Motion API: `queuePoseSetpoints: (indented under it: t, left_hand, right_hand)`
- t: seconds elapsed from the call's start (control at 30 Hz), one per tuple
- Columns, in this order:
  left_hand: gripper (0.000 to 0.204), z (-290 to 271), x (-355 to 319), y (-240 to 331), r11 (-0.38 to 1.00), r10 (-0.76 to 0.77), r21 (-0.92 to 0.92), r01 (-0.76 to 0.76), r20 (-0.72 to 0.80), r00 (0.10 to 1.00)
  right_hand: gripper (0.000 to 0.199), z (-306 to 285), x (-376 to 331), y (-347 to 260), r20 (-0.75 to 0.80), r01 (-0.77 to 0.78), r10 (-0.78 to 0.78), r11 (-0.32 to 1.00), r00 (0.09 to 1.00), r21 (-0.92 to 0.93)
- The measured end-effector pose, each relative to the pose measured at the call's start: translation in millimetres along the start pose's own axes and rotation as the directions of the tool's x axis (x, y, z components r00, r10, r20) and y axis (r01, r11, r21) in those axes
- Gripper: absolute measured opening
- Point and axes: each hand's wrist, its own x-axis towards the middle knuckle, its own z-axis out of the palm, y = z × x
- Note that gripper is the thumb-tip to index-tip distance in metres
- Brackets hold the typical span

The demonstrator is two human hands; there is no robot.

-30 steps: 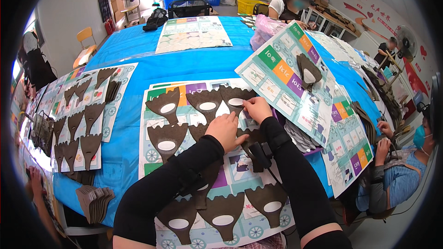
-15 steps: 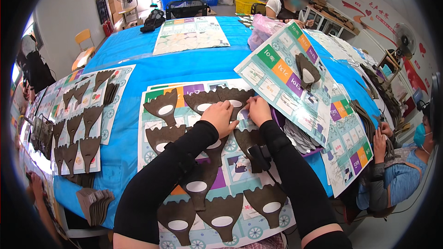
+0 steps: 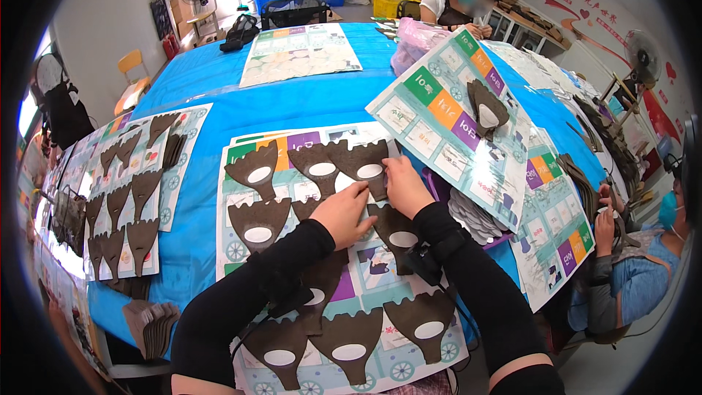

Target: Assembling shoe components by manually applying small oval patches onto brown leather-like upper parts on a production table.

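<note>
Flat dark-brown fan-shaped pieces with scalloped tops, like this one (image 3: 347,329), lie in rows on a printed sheet (image 3: 234,263) before me. Most bear a white oval (image 3: 371,170). My right hand (image 3: 404,186) has its bent fingers at the right edge of the top-row right piece (image 3: 355,155). Below that piece, my left hand (image 3: 342,216) rests palm down with its thumb spread away from the fingers. The left hand and forearm partly hide pieces in the middle row. Both forearms wear black sleeves.
White ovals (image 3: 472,216) fill a purple tray (image 3: 435,184) under a tilted printed sheet (image 3: 439,113). More brown pieces (image 3: 142,238) lie on sheets at left, with a stack (image 3: 150,325) near the edge. Co-workers sit at right (image 3: 629,256) and across the blue-covered table (image 3: 292,106).
My left hand has drawn down and left, off the top-row right piece, uncovering its white oval. My right hand has shifted slightly left and down, staying by that piece.
</note>
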Motion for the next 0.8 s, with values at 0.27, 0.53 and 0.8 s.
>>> queuePoseSetpoints:
  t: [0.27, 0.53, 0.8]
  left_hand:
    - [0.056, 0, -7, 3, 0.997, 0.025, 0.074, -0.022, -0.027, 0.999]
    - [0.036, -35, -28, -20, 0.993, -0.113, -0.065, 0.095, -0.388, 0.915]
    - [0.056, -53, -73, -35, 0.942, -0.277, 0.167, 0.291, -0.101, 0.956]
  right_hand:
    - [0.027, -6, -9, -13, 0.079, 0.071, -0.070, 0.997, 0.994, -0.010]
    - [0.045, -15, -15, -37, 0.102, 0.318, -0.302, 0.912, 0.948, -0.260]
    - [0.035, 5, -9, -31, 0.156, 0.358, -0.325, 0.886, 0.933, -0.295]
